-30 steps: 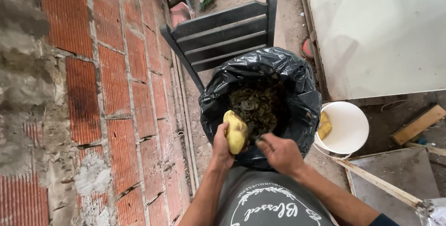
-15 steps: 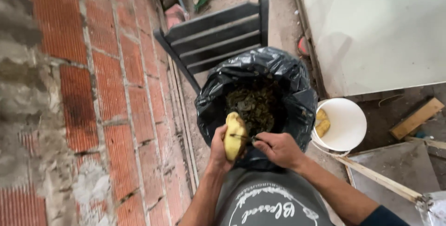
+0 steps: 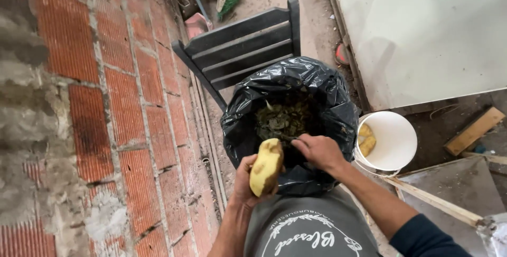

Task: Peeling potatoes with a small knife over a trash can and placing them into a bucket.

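So, a half-peeled potato is gripped upright in the left hand, right over the black bag-lined bin full of peelings. The right hand is curled shut beside it; what's pinched can't be made out. A white bucket sits just beside the bin.

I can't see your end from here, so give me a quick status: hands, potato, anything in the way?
Left hand grips half-peeled potato. Right hand closed over black bin bag, tool hidden. Peeled pieces in white bucket. Nothing in the way.
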